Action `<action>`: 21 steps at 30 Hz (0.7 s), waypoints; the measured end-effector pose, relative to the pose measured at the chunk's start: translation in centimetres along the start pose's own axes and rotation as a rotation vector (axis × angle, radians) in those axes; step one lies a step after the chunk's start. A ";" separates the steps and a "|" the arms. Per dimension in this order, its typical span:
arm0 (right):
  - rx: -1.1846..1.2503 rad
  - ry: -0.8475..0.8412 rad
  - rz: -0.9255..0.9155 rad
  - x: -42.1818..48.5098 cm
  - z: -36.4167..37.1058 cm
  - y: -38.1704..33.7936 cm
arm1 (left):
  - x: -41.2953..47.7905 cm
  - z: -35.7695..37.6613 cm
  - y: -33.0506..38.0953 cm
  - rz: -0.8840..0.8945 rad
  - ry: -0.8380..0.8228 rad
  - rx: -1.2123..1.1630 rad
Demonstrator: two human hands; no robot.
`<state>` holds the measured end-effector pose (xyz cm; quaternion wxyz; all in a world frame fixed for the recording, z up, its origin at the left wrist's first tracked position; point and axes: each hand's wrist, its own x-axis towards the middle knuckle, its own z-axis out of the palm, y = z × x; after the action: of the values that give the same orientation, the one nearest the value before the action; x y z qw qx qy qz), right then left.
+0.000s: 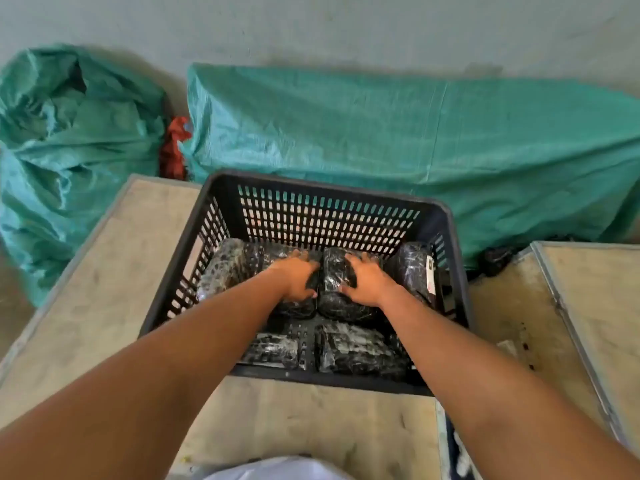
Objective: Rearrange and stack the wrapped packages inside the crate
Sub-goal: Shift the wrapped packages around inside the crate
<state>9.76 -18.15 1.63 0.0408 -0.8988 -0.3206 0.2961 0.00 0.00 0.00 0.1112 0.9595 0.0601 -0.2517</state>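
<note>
A black slatted crate (332,216) is seen from above on a wooden surface (90,306), with several dark wrapped packages (353,355) lying in its bottom. The left hand (298,278) and right hand (363,280) are each laid flat, fingers spread, on adjoining packages in the far row. The packages appear mid-rearrangement; next, one would likely be gripped and lifted for stacking.

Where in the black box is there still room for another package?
In the crate, bare floor shows between the two near packages and just behind them. The far row, under the left hand and right hand, is crowded wall to wall.
</note>
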 end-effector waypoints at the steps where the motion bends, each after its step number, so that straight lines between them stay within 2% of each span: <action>1: -0.024 -0.023 0.016 0.5 0.4 0.3 | 0.4 0.6 0.2 -0.017 -0.033 -0.001; 5: -0.054 -0.018 0.061 2.1 0.9 1.0 | 1.1 3.1 -0.1 -0.064 -0.077 -0.009; 9: -0.283 0.192 0.059 3.6 0.0 0.8 | 0.9 5.1 -1.1 -0.027 -0.058 -0.017; 11: -0.324 0.231 0.033 4.3 -0.3 0.9 | 0.8 5.5 -1.4 -0.020 -0.044 -0.033; 15: -0.121 0.153 -0.048 5.3 0.2 2.3 | 0.9 5.9 -1.4 -0.015 -0.022 -0.059; 21: -0.064 0.001 0.072 6.3 0.2 2.7 | 0.8 6.3 -1.5 -0.017 0.002 -0.077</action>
<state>15.03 -16.49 -2.49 0.0014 -0.9109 -0.2971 0.2863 -2.53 0.00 -6.05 0.1457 0.9543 0.0779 -0.2491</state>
